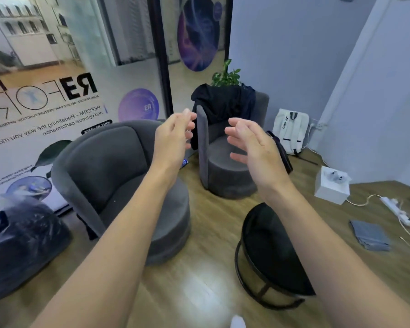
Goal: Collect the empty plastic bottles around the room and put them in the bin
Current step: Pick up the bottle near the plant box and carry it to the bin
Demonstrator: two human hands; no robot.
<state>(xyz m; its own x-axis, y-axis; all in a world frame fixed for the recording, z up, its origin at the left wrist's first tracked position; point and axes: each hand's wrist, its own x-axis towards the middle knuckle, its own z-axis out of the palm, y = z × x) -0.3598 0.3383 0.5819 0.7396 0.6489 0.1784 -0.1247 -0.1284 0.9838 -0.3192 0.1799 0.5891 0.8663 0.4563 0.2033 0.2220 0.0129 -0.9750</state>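
From the head camera I see both arms stretched forward over a wooden floor [199, 268]. My left hand [173, 136] is raised in front of the nearer grey armchair [118, 176], fingers loosely curled and a little apart, holding nothing. My right hand [251, 143] faces it, palm turned inward, fingers spread and slightly bent, also empty. The two hands stay apart with a clear gap between them.

One plastic bottle [184, 162] lies on the floor between the two armchairs, mostly hidden behind my left wrist; only a blue-and-clear end shows. The farther grey armchair [225, 169] has dark clothing [225, 102] draped over its back. A black mesh bin [270, 256] lies tipped on its side beneath my right forearm. A full black rubbish bag [19, 237] sits at the left edge. A white backpack [290, 130] leans against the far wall, and a white box [330, 188] stands near it.
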